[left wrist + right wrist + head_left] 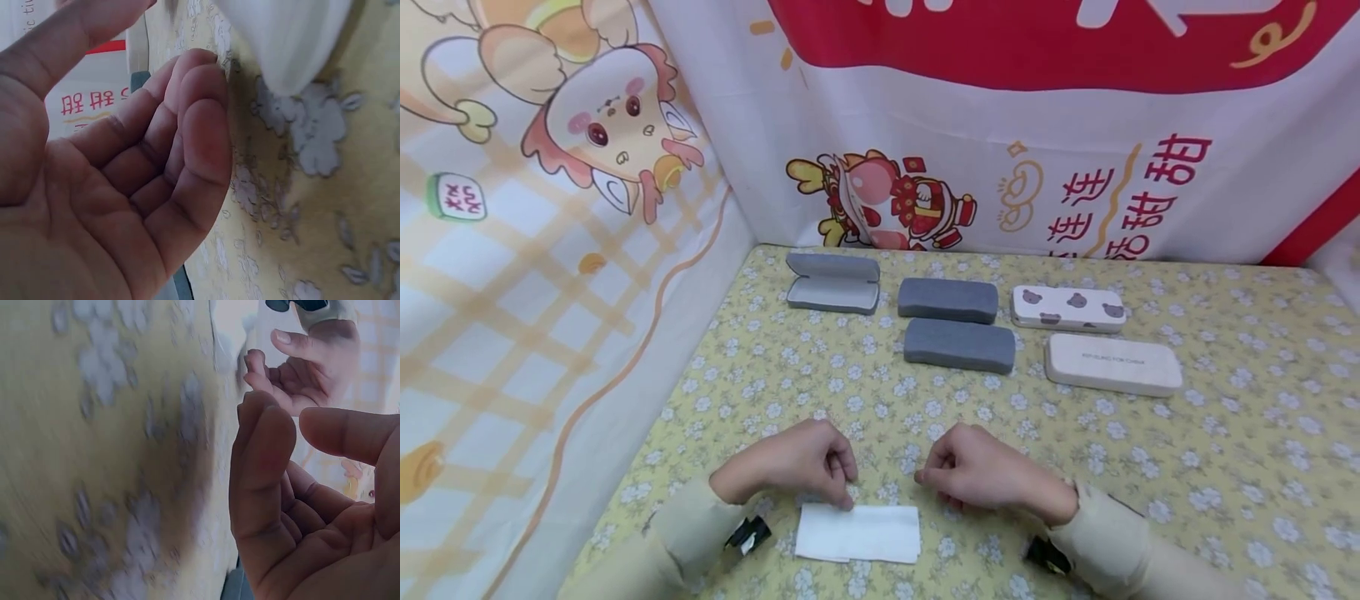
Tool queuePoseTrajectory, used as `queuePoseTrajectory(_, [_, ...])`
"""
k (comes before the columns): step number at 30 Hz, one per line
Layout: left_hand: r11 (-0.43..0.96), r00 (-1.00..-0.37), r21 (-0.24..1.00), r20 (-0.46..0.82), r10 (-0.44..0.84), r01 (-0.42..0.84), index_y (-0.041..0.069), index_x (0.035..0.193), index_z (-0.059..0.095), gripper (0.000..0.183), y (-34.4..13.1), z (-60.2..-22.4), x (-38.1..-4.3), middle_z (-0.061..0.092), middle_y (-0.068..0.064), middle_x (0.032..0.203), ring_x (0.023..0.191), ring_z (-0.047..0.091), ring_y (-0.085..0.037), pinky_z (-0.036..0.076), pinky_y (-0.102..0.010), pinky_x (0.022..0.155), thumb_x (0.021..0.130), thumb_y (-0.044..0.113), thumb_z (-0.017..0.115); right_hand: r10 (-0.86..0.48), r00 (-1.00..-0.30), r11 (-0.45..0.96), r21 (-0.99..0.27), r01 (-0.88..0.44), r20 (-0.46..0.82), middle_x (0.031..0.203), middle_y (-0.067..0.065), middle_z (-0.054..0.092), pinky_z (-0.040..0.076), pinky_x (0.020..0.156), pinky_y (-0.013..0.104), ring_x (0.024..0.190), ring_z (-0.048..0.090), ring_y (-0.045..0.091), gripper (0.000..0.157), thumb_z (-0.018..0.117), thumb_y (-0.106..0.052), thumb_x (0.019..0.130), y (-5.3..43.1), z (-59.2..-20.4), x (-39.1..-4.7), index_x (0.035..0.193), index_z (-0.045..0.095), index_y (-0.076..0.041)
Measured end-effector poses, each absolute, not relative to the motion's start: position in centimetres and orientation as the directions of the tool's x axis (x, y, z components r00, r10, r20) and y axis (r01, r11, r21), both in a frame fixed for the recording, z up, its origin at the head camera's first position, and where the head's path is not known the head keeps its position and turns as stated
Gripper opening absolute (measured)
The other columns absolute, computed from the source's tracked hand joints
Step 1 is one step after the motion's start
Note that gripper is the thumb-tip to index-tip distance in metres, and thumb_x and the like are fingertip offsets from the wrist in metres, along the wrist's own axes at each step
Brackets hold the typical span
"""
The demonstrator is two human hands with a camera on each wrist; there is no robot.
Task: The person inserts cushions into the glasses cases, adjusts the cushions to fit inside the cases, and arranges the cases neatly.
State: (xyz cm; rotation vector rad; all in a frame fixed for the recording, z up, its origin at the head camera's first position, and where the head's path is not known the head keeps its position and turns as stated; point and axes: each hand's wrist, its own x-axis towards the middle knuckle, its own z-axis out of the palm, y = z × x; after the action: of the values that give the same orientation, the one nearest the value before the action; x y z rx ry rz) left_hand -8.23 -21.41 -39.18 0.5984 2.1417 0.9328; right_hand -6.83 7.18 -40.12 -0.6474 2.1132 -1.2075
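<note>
A folded white cloth [859,533] lies flat on the flowered tablecloth, close to the person. Just beyond its far edge is my left hand [808,461], its fingers loosely bent and nothing held in them. From the head view I cannot tell whether the thumb touches the cloth. In the left wrist view the white cloth [294,37] shows near the fingertips, apart from the bent fingers. My right hand [977,468] hovers low over the table, right of the cloth, with relaxed curled fingers. A gap shows between its thumb and index finger in the right wrist view, with nothing there.
Farther back stand an unfolded grey glasses case [833,293], two closed grey cases [949,300], [958,344], a white bear-patterned case [1067,308] and a cream case [1112,364] with lettering. Printed fabric [880,108] hangs behind the table and along the left side.
</note>
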Motion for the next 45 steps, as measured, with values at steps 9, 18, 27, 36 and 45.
queuePoseTrajectory(9, [0.661, -0.618, 0.733, -0.447, 0.646, 0.161, 0.01, 0.085, 0.074, 0.027, -22.4, -38.9, -7.4, 0.067, 0.0, 0.075, 0.067, 0.063, -0.012, 0.054, -0.026, 0.065, 0.067, 0.005, 0.093, -0.707, -0.664, 0.457, -0.873, -0.169, -0.241, 0.055, -0.004, 0.061, 0.048, 0.054, 0.025, 0.043, 0.049, 0.008, 0.017, 0.071, -0.02, 0.094, 6.5, -41.2, -5.7, 0.079, 0.078, -0.019])
queuePoseTrajectory(18, [0.746, -0.651, 0.627, -0.472, 0.594, 0.225, 0.017, 0.066, 0.068, 0.03, -22.4, -39.2, -6.5, 0.062, 0.006, 0.061, 0.052, 0.053, -0.008, 0.049, -0.026, 0.054, 0.061, -0.001, 0.092, -0.693, -0.673, 0.515, -0.831, -0.213, -0.257, 0.063, -0.007, 0.062, 0.048, 0.055, 0.026, 0.051, 0.055, 0.011, 0.018, 0.082, -0.021, 0.085, 5.1, -41.4, -4.8, 0.073, 0.069, -0.021])
queuePoseTrajectory(27, [0.754, -0.624, 0.589, -0.481, 0.616, 0.29, 0.02, 0.057, 0.063, 0.032, -22.2, -38.9, -6.1, 0.057, 0.011, 0.052, 0.044, 0.044, -0.004, 0.038, -0.02, 0.045, 0.063, -0.006, 0.081, -0.688, -0.686, 0.538, -0.801, -0.262, -0.237, 0.061, -0.007, 0.058, 0.04, 0.053, 0.025, 0.049, 0.044, 0.009, 0.021, 0.076, -0.006, 0.083, 4.6, -41.2, -4.5, 0.071, 0.065, -0.02])
queuePoseTrajectory(36, [0.701, -0.617, 0.667, -0.447, 0.647, 0.252, 0.016, 0.074, 0.065, 0.026, -22.7, -38.8, -6.5, 0.059, 0.007, 0.067, 0.057, 0.052, -0.006, 0.046, -0.023, 0.054, 0.067, -0.006, 0.078, -0.66, -0.723, 0.513, -0.825, -0.238, -0.202, 0.063, -0.006, 0.058, 0.042, 0.053, 0.025, 0.052, 0.048, 0.009, 0.023, 0.073, -0.002, 0.081, 5.2, -41.4, -4.8, 0.07, 0.062, -0.02])
queuePoseTrajectory(45, [0.668, -0.604, 0.708, -0.436, 0.667, 0.228, 0.014, 0.074, 0.076, 0.012, -23.1, -39.1, -7.6, 0.065, 0.007, 0.066, 0.055, 0.054, -0.006, 0.047, -0.022, 0.053, 0.075, 0.003, 0.081, -0.62, -0.754, 0.486, -0.861, -0.152, -0.216, 0.069, -0.005, 0.065, 0.048, 0.056, 0.027, 0.059, 0.055, 0.011, 0.019, 0.071, 0.002, 0.076, 6.1, -41.5, -5.9, 0.086, 0.077, -0.012])
